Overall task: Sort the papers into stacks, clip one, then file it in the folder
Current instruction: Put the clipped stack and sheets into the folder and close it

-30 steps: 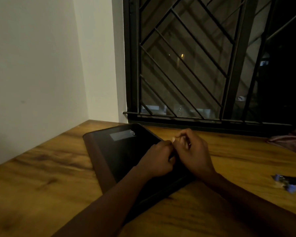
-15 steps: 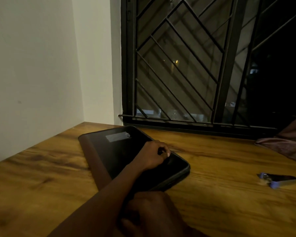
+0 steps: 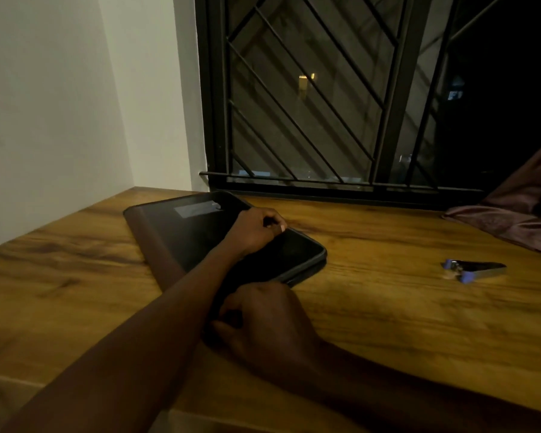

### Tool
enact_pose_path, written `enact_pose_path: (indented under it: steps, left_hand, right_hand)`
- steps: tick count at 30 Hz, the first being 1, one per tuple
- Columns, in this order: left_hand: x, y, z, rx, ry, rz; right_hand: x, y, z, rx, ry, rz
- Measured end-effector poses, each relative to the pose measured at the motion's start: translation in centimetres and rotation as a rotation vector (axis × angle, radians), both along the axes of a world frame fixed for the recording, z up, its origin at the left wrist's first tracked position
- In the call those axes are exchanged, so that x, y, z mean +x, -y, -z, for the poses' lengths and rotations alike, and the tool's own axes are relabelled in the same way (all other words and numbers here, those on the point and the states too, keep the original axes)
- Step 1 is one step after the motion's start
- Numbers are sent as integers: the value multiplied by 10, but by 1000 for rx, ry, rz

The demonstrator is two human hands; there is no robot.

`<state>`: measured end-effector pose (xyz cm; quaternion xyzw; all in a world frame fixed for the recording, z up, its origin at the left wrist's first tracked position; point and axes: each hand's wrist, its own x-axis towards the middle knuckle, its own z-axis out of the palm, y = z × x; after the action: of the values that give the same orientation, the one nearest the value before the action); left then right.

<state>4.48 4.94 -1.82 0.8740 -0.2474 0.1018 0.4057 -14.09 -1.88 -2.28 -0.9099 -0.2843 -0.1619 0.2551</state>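
A wooden tabletop (image 3: pixel 388 323) fills the corner under a dark window grille (image 3: pixel 310 104). A heap of dull reddish cloth (image 3: pixel 519 214) lies at its far right.

On the left half of it lies the folder (image 3: pixel 194 239), dark, flat and closed, with a pale label (image 3: pixel 196 210) near its far end.

The person's left hand (image 3: pixel 252 234) reaches across the cover to the folder's far long edge. Its fingers (image 3: pixel 275 221) are curled, and thumb and forefinger pinch something right at that edge, too small and dim to name.

The right hand (image 3: pixel 269 320) sits at the folder's near end, partly under the left forearm. Its fingers are bent in against the folder, but I cannot tell whether they grip it or only steady it.

Well apart, to the right, lies a small metal piece with blue ends (image 3: pixel 475 270). It may be a clip, but it is too blurred to be sure.

I can see no loose sheets or stacks anywhere on the tabletop. With the cover down and both hands at its edges, my guess is that the sorting, clipping and filing are done. If so, little is left beyond fastening or setting the folder straight. What is inside it cannot be seen, so the papers may equally be out of view somewhere else.
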Motion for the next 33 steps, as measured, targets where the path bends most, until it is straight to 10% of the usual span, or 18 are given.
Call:
enact_pose_path:
  steps: [15,33]
  left_hand:
    - [12,7,7,359,-9,-285]
    - [4,16,4,605,-31,-150]
  right_hand:
    - [17,4,10,-40,-89,175]
    - [53,42,12,317,-192,551]
